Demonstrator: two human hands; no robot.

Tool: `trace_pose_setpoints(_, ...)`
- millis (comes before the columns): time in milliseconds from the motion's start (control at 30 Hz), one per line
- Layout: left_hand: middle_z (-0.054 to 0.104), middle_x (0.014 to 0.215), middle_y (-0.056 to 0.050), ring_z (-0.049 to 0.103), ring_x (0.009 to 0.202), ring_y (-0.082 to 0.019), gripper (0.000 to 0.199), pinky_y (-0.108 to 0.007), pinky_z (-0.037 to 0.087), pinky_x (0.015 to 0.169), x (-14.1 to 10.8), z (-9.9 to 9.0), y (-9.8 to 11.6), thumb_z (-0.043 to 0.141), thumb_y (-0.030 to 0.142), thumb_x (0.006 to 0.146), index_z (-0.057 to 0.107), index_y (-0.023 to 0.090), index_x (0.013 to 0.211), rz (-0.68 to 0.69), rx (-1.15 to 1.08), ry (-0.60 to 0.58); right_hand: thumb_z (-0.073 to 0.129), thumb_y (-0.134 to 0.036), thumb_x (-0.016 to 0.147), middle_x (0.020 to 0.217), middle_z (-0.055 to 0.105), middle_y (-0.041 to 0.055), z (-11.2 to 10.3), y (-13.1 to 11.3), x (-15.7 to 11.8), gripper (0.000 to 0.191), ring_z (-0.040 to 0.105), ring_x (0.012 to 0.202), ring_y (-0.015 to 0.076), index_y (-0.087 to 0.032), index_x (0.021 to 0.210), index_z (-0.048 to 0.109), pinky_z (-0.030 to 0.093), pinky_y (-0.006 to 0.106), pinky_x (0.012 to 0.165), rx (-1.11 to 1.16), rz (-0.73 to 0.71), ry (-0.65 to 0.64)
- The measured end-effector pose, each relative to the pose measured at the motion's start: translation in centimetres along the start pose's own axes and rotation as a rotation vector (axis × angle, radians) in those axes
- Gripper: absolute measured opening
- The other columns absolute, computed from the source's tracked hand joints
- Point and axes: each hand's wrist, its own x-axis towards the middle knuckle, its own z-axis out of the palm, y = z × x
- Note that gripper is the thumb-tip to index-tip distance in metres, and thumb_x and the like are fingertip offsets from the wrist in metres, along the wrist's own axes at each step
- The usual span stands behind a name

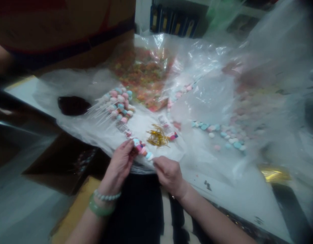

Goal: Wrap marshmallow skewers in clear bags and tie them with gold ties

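Note:
Between my hands is a short string of pink, white, blue and brown marshmallow-like sweets (142, 149), held at a slant; whether it has a wrapper is too blurred to tell. My left hand (120, 161), with a beaded bracelet and a green bangle on its wrist, pinches the upper left end. At the lower right end, the fingers of my right hand (169, 172) are closed on the same string. Just beyond lies a small heap of gold twist ties (157, 136). Further left rests a pile of similar sweets on white sticks (119, 101).
Behind is a clear bag of orange and green sweets (143, 74). Loose pastel marshmallows (231, 137) lie at the right on plastic sheeting. A large cardboard box (70, 37) stands at the back left, and an open carton (60, 169) sits below the table's left edge.

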Motion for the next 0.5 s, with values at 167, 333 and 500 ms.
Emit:
trace_pose_setpoints(167, 0.071, 0.072, -0.005, 0.066, 0.065, -0.013, 0.008, -0.023, 0.059, 0.066, 0.5, -0.5, 0.4, 0.077, 0.015, 0.078, 0.071, 0.011, 0.075, -0.026, -0.009, -0.011, 0.058, -0.02, 0.081, 0.069, 0.066, 0.0012, -0.2, -0.2, 0.8, 0.009, 0.058, 0.062, 0.0133, -0.019, 0.08, 0.067, 0.043, 0.024, 0.059, 0.525, 0.54, -0.083)
trace_pose_setpoints(333, 0.071, 0.073, -0.006, 0.067, 0.066, -0.015, 0.013, -0.026, 0.06, 0.068, 0.4, -0.2, 0.4, 0.08, 0.02, 0.077, 0.07, 0.011, 0.074, -0.057, 0.024, -0.051, 0.068, -0.023, 0.072, 0.049, 0.051, -0.0075, -0.6, 0.1, 1.8, 0.012, 0.028, 0.036, 0.0034, -0.017, 0.078, 0.06, 0.017, 0.018, 0.037, 1.275, 1.096, -0.265)
trace_pose_setpoints(500, 0.071, 0.075, -0.007, 0.068, 0.068, -0.017, 0.01, -0.029, 0.061, 0.07, 0.3, 0.1, 0.2, 0.079, 0.015, 0.077, 0.069, 0.012, 0.076, -0.108, 0.035, -0.039, 0.073, -0.016, 0.069, 0.05, 0.044, -0.0119, -0.2, 1.1, 1.9, 0.019, 0.016, 0.035, -0.0008, -0.016, 0.078, 0.057, 0.015, 0.015, 0.036, 1.759, 1.24, -0.497)
